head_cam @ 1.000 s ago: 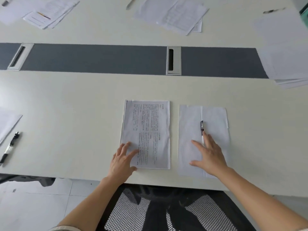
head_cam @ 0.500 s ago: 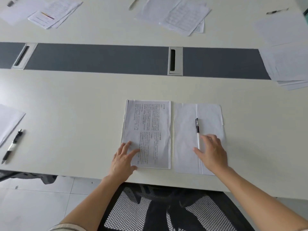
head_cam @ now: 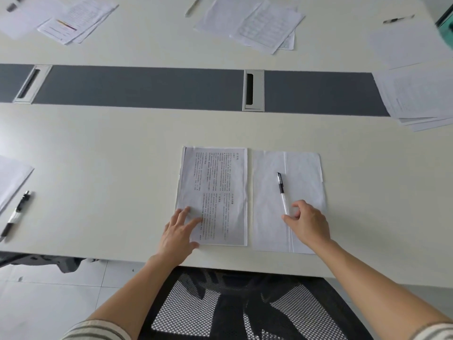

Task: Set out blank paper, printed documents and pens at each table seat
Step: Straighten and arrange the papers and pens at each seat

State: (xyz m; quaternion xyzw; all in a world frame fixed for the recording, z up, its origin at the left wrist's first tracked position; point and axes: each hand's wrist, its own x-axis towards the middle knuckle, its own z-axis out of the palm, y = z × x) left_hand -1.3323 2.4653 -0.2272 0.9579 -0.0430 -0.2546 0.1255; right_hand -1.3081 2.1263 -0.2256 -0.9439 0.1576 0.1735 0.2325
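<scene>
A printed document (head_cam: 215,192) lies near the table's front edge, and my left hand (head_cam: 180,233) rests flat on its lower left corner. Right beside it lies a blank sheet (head_cam: 304,182) with a black-capped pen (head_cam: 281,190) lengthwise on it. My right hand (head_cam: 307,223) is on the sheet's lower part. Its fingers are curled, and the thumb and forefinger close round the pen's near end.
The white table (head_cam: 110,168) has a grey centre strip (head_cam: 147,87) with two cable slots. Another pen (head_cam: 17,213) and sheet (head_cam: 9,177) lie at the left. Paper stacks (head_cam: 421,94) sit at the right, with more papers and pens across the far side. A mesh chair back (head_cam: 232,303) is below me.
The blank sheet with the pen slid left until it lay next to the printed document. My right hand went from flat on the sheet to curled at the pen's end. The left hand stayed.
</scene>
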